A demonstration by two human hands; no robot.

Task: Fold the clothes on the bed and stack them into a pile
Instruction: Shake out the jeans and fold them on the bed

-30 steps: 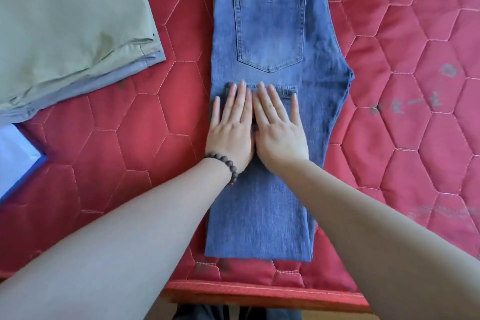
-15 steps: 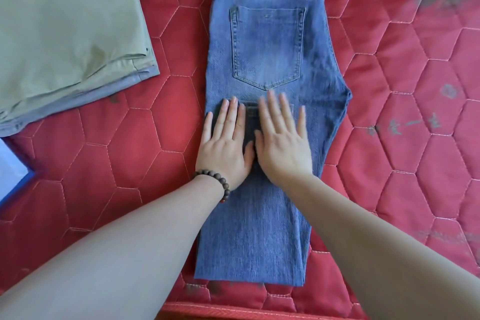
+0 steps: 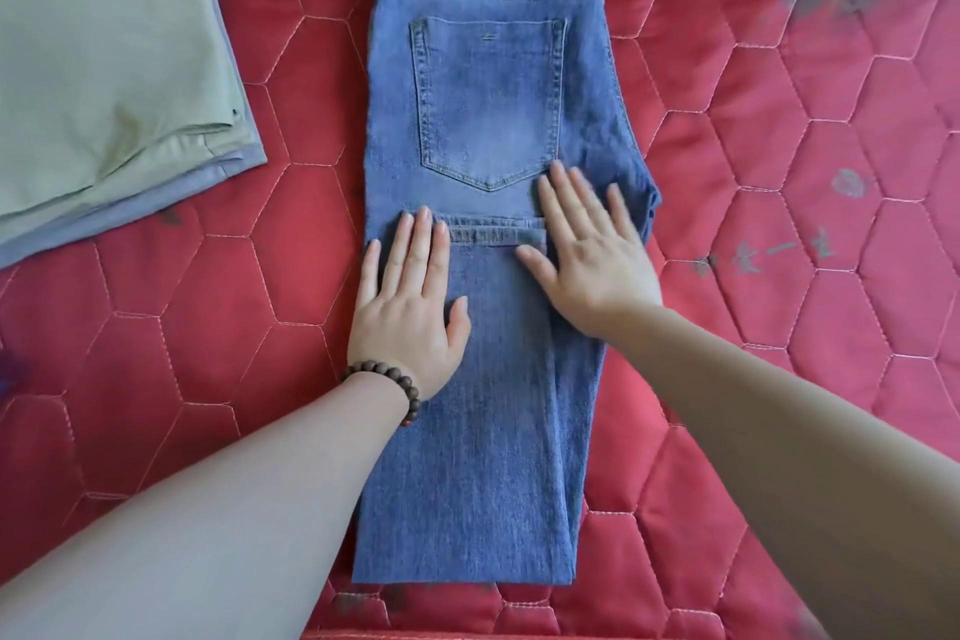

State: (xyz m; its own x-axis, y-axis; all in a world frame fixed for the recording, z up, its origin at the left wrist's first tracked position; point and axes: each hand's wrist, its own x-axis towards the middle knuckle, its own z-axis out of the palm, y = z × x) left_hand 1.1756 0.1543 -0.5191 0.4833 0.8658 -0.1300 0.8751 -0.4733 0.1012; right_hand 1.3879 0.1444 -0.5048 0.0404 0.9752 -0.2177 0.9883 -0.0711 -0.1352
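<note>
Blue jeans (image 3: 488,109) lie lengthwise down the middle of the red quilted bed (image 3: 779,172), back pocket up, with the legs folded up so the hem lies just below the pocket. My left hand (image 3: 410,312), a bead bracelet on its wrist, presses flat on the left side of the folded leg. On the right side, over the hem's end and the jeans' right edge, my right hand (image 3: 592,255) lies flat with fingers spread. A pile of folded clothes (image 3: 104,83), a green piece on top of a grey-blue one, sits at the upper left.
The bed's near edge runs along the bottom of the view, just below the jeans' fold. Bare red quilt stretches to the right of the jeans and between the jeans and the pile.
My hands were side by side in the middle of the folded leg; they have slid apart, the left toward the left edge and the right toward the right edge. The view has moved closer.
</note>
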